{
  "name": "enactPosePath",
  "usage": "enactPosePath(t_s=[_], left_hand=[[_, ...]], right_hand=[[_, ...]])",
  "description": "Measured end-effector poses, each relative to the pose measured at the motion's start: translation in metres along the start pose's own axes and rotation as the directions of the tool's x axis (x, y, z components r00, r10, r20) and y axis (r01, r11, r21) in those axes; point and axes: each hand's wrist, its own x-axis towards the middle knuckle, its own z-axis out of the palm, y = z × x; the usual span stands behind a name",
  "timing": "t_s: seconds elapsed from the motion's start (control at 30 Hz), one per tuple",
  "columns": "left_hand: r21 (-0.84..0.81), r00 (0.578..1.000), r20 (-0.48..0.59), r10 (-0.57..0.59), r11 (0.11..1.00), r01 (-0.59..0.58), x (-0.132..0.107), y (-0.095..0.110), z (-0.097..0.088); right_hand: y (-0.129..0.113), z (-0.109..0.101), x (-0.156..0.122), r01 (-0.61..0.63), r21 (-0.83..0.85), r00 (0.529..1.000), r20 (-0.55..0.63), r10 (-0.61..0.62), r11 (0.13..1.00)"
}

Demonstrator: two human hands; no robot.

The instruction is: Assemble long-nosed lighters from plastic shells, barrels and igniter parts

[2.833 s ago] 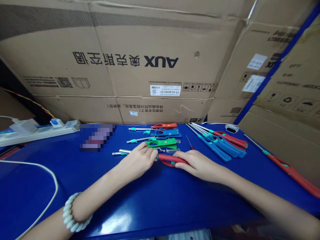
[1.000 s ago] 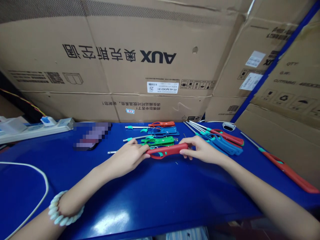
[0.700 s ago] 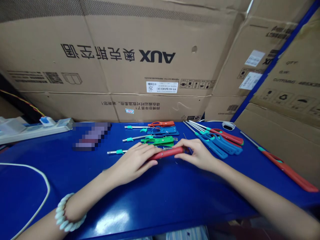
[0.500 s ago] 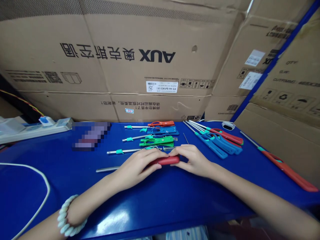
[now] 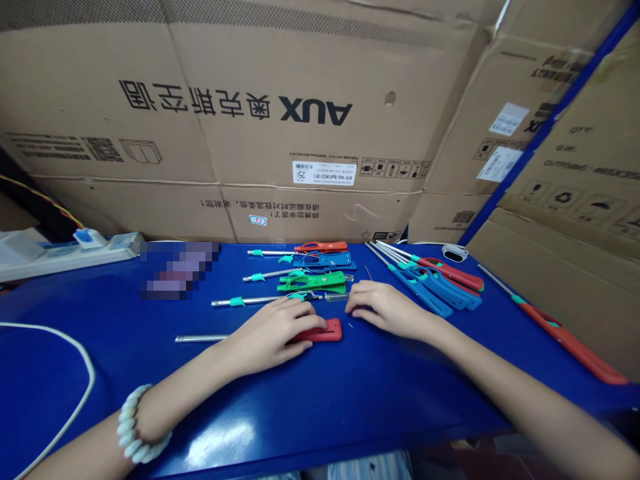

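Observation:
A red long-reach lighter [image 5: 331,331] lies flat on the blue table, its metal tube [image 5: 197,339] pointing left. My left hand [image 5: 275,333] is closed around the lighter's body, with fingers over the top and the thumb along the near side. To the right and apart from it, my right hand [image 5: 383,305] rests low over the table with its fingers curled together. Whatever those fingertips may hold is hidden. A tiny pale sliver [image 5: 351,325] lies just below them. Beside the fingers is a small clear tank [image 5: 336,297], and another metal tube [image 5: 263,300] with green parts stretches left from it.
Opened lighter bodies in orange [image 5: 323,247], blue [image 5: 327,261] and green [image 5: 320,283] lie behind my hands. Several whole lighters [image 5: 435,287] are grouped at the right, with an orange one [image 5: 575,340] farther out. A power strip [image 5: 115,247] and cardboard [image 5: 240,147] stand behind.
My right hand has come off the red lighter and moved slightly right and down to the table. My left hand has lowered the lighter flat and shifted it left.

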Motion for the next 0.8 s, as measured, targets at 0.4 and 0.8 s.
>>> enactPosePath(t_s=[0.4,0.8], left_hand=[[0.012,1.000,0.020,-0.007,1.000,0.007,0.000,-0.002,0.001],[0.026,0.999,0.033,-0.006,1.000,0.005,-0.001,-0.001,0.002]], right_hand=[[0.000,0.010,0.002,0.008,0.008,0.996,0.093,-0.009,1.000],[-0.008,0.017,0.003,-0.016,0.159,0.999,-0.034,0.022,0.987]])
